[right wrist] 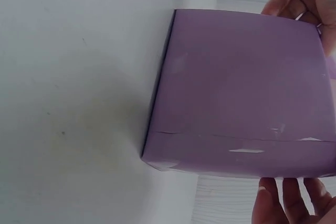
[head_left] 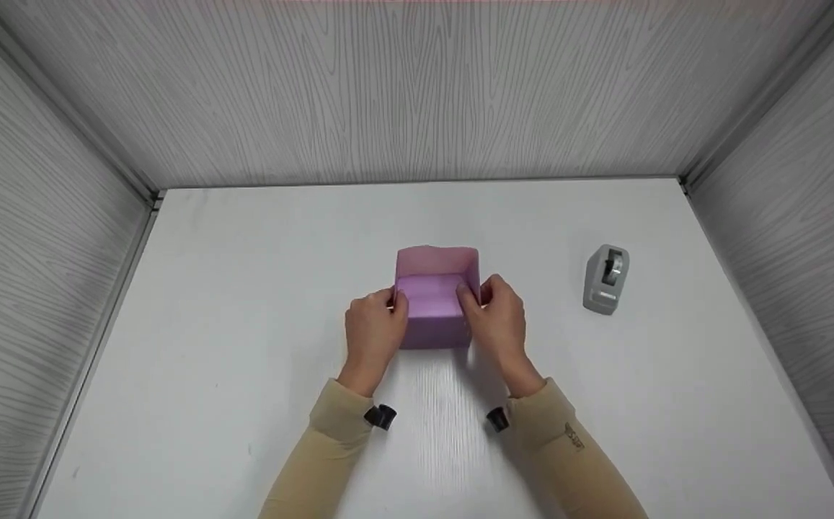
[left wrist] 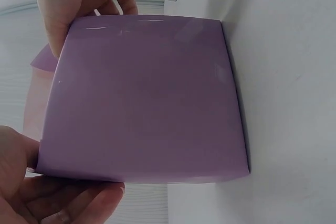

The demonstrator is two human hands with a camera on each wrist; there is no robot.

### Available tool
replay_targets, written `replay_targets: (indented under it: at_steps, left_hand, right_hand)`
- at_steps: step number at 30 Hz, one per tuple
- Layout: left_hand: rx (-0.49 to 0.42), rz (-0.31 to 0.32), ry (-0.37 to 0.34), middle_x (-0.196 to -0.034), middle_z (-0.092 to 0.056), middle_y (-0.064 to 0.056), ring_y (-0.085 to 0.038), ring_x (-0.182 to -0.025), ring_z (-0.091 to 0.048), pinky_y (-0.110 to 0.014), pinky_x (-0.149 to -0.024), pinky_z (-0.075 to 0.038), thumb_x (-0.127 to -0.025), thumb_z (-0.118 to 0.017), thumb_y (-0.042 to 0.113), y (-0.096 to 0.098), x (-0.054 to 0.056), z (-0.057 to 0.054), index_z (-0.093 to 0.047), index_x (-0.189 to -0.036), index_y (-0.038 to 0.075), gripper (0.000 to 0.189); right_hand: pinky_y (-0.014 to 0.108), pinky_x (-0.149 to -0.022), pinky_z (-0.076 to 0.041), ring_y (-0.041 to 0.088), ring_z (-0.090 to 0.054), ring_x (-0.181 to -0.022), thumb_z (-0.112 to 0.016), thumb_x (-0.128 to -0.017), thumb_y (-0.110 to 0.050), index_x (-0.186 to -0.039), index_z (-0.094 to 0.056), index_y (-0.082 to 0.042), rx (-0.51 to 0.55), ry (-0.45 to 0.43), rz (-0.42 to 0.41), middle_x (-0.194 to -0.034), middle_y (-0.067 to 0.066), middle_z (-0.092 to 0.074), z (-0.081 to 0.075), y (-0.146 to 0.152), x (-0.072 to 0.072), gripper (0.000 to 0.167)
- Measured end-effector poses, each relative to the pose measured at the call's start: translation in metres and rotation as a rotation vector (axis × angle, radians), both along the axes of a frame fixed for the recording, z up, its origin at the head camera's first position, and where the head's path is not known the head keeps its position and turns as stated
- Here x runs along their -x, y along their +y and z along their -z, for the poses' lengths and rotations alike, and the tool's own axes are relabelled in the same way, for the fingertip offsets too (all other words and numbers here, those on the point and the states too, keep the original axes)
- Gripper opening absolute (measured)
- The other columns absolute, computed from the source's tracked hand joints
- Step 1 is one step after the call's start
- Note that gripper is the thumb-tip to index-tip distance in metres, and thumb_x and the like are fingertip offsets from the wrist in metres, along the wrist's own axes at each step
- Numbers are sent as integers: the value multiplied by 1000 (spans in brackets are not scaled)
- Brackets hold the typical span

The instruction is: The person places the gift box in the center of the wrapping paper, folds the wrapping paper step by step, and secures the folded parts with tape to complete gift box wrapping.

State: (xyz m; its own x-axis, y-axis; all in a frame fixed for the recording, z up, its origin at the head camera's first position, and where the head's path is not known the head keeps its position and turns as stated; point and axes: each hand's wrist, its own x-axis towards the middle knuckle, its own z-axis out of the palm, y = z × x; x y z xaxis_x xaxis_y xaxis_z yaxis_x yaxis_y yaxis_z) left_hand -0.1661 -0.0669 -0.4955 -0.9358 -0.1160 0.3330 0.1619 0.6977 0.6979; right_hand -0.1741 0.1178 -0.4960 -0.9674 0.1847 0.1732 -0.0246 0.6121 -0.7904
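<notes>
A purple paper box with an open top and a raised pinkish back wall stands on the white table in the head view. My left hand grips its left side, thumb inside the rim and fingers outside. On the opposite side my right hand pinches the right wall the same way. Both wrist views show the box's smooth front face. In the right wrist view a seam with shiny tape-like patches runs along that face. The box's underside is hidden.
A grey tape dispenser with a roll in it stands on the white table, to the right of the box. Grey wood-grain panels enclose the table at the back and both sides.
</notes>
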Motion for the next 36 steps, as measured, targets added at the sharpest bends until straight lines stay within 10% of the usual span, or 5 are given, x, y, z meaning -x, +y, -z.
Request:
replay_targets:
  at_steps: [15,36]
  left_hand:
    - [55,5,61,-60,-64,-6,-12,-49,-49,-30,-44,-41,-91,-61,11,0,-1,3,-67,-65,3,29]
    - [87,21,31,-73,-71,-10,-16,-59,-65,-33,-51,-52,-92,-61,13,-2,0,1,-77,-87,-2,23]
  right_hand:
    - [34,-51,-40,16,-52,-59,-67,-84,-21,-82,-63,-9,-184,62,5,-70,0,-59,-13,10,-14,13]
    - [32,-48,-41,16,-53,-54,-71,-86,-15,-68,-65,-9,-100,117,-5,-61,0,-60,-20,9,-3,20]
